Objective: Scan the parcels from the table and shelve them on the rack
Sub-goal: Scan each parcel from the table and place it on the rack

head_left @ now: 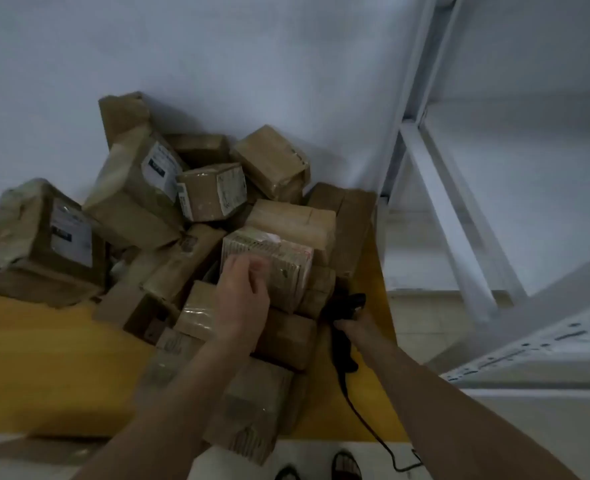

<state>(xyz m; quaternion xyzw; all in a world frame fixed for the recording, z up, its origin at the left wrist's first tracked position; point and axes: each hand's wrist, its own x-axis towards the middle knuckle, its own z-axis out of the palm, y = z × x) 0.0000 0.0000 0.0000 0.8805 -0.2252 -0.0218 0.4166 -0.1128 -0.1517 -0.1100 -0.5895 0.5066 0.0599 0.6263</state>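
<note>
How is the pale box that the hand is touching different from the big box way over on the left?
The pale box is small, whitish and ribbed-looking; the big box is larger, brown and wrapped in shiny tape. The left hand touches the pale box, while nothing touches the big box. The big box shows a white label with a dark block; the pale box's markings are blurred. Both sit in the pile on the yellow table.

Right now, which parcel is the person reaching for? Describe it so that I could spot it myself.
Start at the yellow table heaped with brown parcels. Near the right side of the heap, the left hand grips a small box, while the right hand holds a black scanner beside it. Unlike its plain brown neighbours, this box is pale and covered in fine print.
</note>
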